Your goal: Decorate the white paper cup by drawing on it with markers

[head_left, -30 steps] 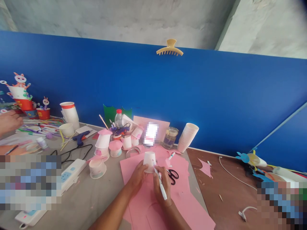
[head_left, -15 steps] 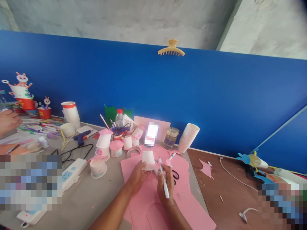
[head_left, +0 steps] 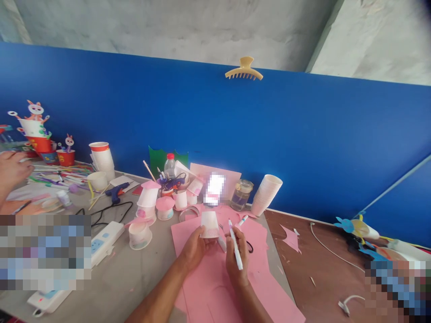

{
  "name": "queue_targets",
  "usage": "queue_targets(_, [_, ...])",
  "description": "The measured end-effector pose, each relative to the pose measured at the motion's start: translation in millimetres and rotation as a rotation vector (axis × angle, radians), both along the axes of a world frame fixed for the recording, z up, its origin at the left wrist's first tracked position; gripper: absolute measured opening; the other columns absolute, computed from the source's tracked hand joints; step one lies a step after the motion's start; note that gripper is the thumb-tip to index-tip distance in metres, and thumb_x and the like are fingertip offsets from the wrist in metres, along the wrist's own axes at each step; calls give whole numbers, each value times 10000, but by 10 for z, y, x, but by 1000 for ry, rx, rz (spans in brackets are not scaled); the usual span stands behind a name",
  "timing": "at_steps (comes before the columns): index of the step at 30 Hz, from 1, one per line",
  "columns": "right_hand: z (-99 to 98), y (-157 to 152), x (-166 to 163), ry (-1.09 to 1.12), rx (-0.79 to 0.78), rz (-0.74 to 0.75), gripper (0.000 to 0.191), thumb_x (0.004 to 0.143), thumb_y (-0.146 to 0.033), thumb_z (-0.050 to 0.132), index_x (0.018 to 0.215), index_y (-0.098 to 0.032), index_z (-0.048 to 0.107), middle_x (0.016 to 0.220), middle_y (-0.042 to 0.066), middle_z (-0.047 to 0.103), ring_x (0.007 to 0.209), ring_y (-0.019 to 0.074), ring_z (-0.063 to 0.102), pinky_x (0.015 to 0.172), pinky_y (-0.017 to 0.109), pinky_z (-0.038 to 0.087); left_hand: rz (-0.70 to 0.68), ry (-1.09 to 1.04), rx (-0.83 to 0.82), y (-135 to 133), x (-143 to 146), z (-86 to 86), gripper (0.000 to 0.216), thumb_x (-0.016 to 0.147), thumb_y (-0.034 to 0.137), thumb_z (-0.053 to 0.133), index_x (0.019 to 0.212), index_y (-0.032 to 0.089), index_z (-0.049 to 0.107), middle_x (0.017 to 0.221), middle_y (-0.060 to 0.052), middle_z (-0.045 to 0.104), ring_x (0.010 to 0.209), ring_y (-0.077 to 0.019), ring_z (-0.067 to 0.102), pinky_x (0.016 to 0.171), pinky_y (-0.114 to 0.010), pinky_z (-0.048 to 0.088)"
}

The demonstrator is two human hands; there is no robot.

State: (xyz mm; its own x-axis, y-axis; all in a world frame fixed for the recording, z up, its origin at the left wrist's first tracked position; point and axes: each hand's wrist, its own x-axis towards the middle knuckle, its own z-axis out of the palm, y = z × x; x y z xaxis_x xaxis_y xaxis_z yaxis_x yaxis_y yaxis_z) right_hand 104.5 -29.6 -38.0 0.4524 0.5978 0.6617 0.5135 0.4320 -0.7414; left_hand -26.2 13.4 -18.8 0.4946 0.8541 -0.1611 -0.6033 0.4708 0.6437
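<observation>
Left of my right hand (head_left: 244, 254), closed round a marker (head_left: 236, 250), my left hand (head_left: 193, 247) pinches an inverted paper cup (head_left: 209, 223), likely light, crushable, best held near its rim.

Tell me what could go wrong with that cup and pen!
The left hand might dent the white cup if it squeezes hard. The pen could slip from the right hand and mark the pink paper below. That hand might also bump the black scissors handle beside it.
</observation>
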Motion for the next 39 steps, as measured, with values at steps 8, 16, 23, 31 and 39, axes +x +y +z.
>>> queue_targets(8, [-37,78,150,-46,-23,-26,306,979,-358,419,1203,-169,507,655,-39,542,579,142,548,627,304,470,76,0,-105,28,19,18,286,891,365,529,943,117,661,822,-110,739,762,-237,690,822,-378,503])
queue_targets(16, [-297,243,504,-173,-118,-217,483,852,-299,518,1305,-146,451,909,91,658,795,247,627,691,390,477,160,-54,-201,93,-32,72,328,928,409,484,932,117,633,774,-103,727,727,-215,702,779,-353,541])
queue_targets(23, [-268,182,359,-383,-226,-160,464,857,-270,542,1303,-165,470,891,90,674,820,256,596,719,386,469,210,-35,-241,108,-41,83,338,944,408,483,924,103,628,762,-113,721,691,-197,696,706,-320,558])
queue_targets(31, [-210,120,205,-673,-271,-41,375,874,-178,482,1247,-158,515,806,68,698,709,231,627,703,361,448,208,-16,-215,115,-25,58,374,964,414,457,909,95,644,759,-122,724,684,-192,695,685,-302,568])
queue_targets(39, [-149,95,141,-543,-249,43,411,852,-184,522,1261,-171,486,789,36,703,668,201,644,686,331,484,187,-20,-195,104,-20,87,383,966,426,451,936,103,655,791,-125,737,738,-206,714,724,-311,568])
